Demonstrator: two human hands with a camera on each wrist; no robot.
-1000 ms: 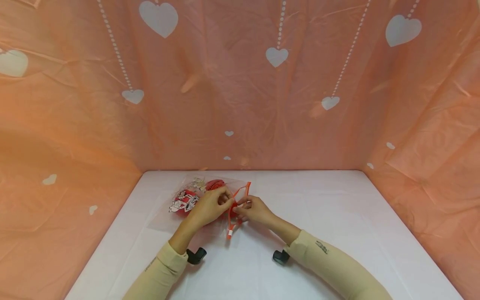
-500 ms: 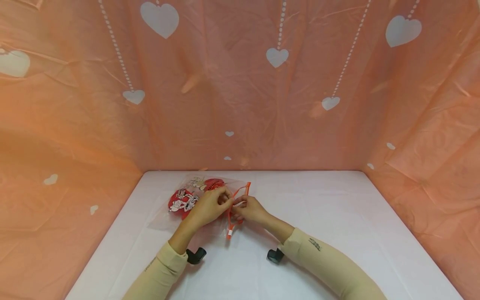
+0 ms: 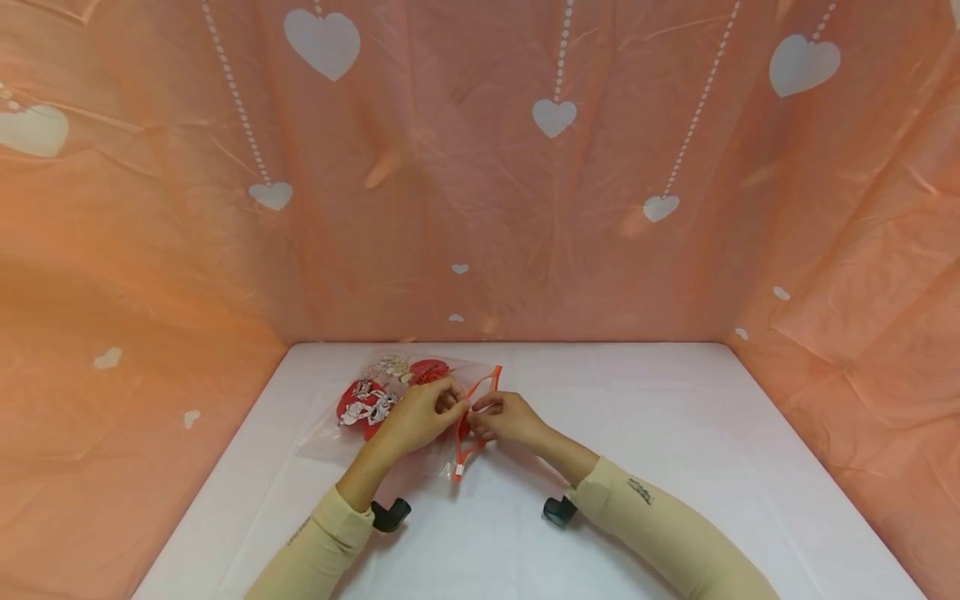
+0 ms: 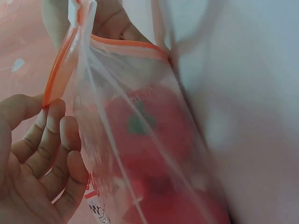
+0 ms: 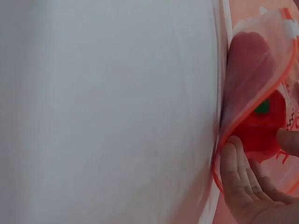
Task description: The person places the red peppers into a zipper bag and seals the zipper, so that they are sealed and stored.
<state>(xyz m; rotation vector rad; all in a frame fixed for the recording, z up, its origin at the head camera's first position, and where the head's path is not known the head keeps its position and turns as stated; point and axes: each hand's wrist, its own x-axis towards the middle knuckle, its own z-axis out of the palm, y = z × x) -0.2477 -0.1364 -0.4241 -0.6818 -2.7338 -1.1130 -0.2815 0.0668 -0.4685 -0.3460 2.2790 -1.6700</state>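
A clear zip bag (image 3: 330, 433) with an orange edge lies on the white table, its mouth spread open to the right. My left hand (image 3: 423, 410) pinches the orange rim (image 4: 57, 70) between thumb and forefinger. Inside the bag are several red items (image 3: 352, 400) behind printed white cartoon figures. Just within the mouth sits a red item with a green patch (image 5: 266, 123); its kind is not clear. At the mouth, my right hand (image 3: 513, 419) has its fingers (image 5: 238, 168) extended against the lower rim, the thumb standing apart from them near the red item.
A white slider (image 3: 459, 471) sits at the rim's near end. Dark wrist cameras (image 3: 392, 515) hang under both forearms. Behind the table (image 3: 637, 400) rises an orange curtain (image 3: 510, 217) with white hearts.
The red item at the mouth moved left into the bag. My right hand went slightly left, then back right. My left hand stayed on the rim.
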